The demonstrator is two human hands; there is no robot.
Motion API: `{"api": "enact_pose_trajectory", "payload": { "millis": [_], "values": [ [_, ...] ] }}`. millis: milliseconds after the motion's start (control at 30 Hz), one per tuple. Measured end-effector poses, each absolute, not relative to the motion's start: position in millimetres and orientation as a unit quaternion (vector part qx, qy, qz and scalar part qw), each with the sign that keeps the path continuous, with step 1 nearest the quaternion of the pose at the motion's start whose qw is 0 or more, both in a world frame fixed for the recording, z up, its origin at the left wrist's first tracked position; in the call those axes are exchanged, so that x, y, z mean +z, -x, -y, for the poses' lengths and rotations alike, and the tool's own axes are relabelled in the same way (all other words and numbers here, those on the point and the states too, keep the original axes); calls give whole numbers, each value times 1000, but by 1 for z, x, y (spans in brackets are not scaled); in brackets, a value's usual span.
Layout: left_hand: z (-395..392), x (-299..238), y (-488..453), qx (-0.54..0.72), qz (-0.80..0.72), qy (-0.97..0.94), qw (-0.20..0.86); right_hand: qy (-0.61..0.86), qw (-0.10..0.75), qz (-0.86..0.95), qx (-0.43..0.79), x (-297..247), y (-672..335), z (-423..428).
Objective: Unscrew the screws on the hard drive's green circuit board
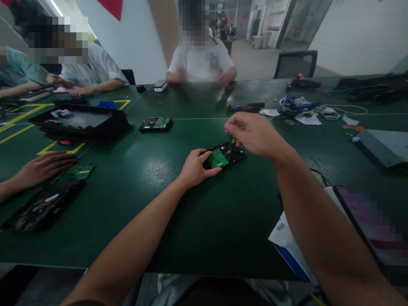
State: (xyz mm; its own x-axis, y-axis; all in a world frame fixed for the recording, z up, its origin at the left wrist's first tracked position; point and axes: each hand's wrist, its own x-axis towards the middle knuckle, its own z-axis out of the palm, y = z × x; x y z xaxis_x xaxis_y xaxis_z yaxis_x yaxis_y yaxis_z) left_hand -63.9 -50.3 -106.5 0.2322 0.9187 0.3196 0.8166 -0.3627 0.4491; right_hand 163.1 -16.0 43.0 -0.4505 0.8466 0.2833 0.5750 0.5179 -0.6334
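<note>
A black hard drive [236, 154] with a green circuit board [219, 158] lies tilted to my view on the green table. My left hand [198, 166] grips its left end, thumb along the near edge and fingers over the far side. Above the drive's right part, my right hand [251, 132] is closed in a pinch. A small screwdriver-like tool [233, 140] with a yellow part shows beneath its fingers; most of it is hidden, and whether its tip touches the drive I cannot tell.
Another hard drive [156, 124] lies beyond my left hand, near a black tray [83, 121]. At left, a co-worker's hand [47, 168] rests by an opened drive [44, 206]. Tools [245, 108], cables [338, 111] and a phone-like screen [372, 221] are on the right.
</note>
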Motion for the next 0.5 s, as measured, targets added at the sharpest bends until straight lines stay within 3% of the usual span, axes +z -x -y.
{"api": "enact_pose_trajectory", "payload": {
  "millis": [200,500],
  "values": [
    [51,-106,64,271,-555,-781,91,442,281,809,265,43,-163,13],
    [51,-107,65,270,-553,-782,94,476,297,818,126,45,-164,15]
  ]
}}
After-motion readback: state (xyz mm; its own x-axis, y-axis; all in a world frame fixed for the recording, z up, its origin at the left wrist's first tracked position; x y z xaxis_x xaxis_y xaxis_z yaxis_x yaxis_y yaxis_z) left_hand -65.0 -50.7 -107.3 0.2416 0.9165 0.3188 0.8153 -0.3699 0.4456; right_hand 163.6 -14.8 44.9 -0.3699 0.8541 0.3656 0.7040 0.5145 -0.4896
